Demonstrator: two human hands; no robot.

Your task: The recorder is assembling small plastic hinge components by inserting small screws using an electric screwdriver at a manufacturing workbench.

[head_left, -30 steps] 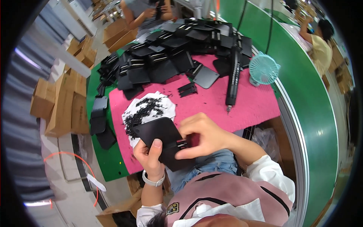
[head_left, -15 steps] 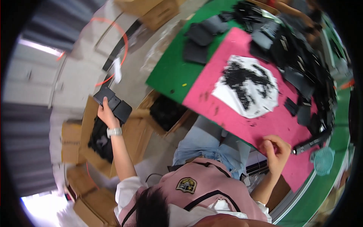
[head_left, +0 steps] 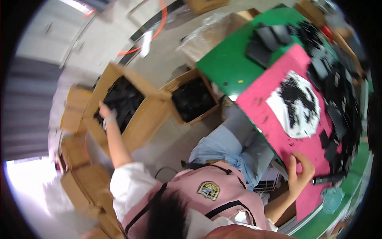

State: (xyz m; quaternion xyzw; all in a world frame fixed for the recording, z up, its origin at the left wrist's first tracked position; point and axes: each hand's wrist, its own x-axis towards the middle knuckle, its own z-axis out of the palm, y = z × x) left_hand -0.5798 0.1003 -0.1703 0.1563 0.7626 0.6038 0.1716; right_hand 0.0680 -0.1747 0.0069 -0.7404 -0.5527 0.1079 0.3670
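Observation:
My left hand (head_left: 106, 111) reaches into an open cardboard box (head_left: 149, 125) on the left. Black flat pieces (head_left: 124, 99) fill this box, close to my fingers. Blur and the dark contents hide whether those fingers still hold anything. Over the near edge of the pink mat (head_left: 274, 119), my right hand (head_left: 301, 173) is curled, thumb and fingers drawn together; whatever may lie inside them is hidden. Just right of it lies a black pen-shaped tool (head_left: 328, 178), apart from the hand. A white sheet (head_left: 278, 105) on the mat carries many small black bits (head_left: 293, 93).
A second box (head_left: 170, 85) with black contents stands between the first box and the green table (head_left: 227, 59). Black parts (head_left: 340, 91) heap along the table's right side. A teal round holder (head_left: 332, 200) sits by the tool. Another person's arm (head_left: 348, 47) shows far right.
My left hand has brought the black hinged cases down into the left box, where they no longer stand out. My right hand stays curled by the mat's edge. The whole view has shifted.

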